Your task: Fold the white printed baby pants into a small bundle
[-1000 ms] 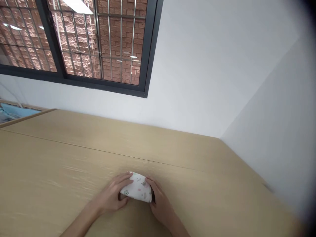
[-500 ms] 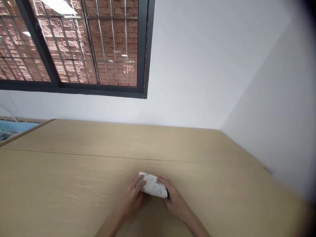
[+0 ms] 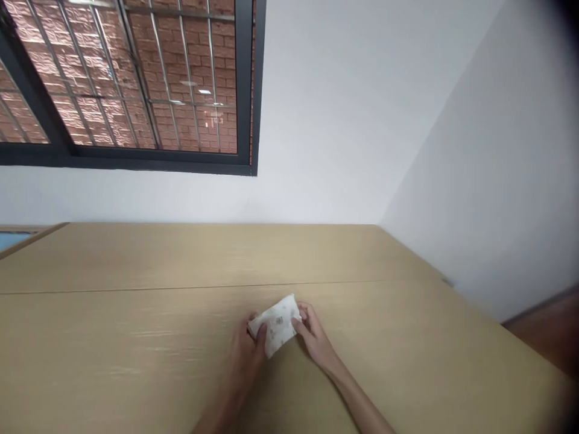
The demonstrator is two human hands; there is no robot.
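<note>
Pale wood table (image 3: 136, 253), backed by white wall (image 3: 316, 120) and dark-framed window (image 3: 154, 161). White packet (image 3: 280, 328): faint print, small dark square mid-face, held slantwise over the near panel; contact below unclear. Left hand (image 3: 246, 355) grips one end, right hand (image 3: 314, 339) pinches the other. Seam (image 3: 181, 289) just beyond; wood spreads either side.

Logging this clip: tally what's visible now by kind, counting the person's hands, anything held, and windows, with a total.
Hands, the left hand and the right hand: 2
Held things, a white printed packet in both hands: 1
Windows, one dark-framed window, partly out of view: 1
Total: 4
</note>
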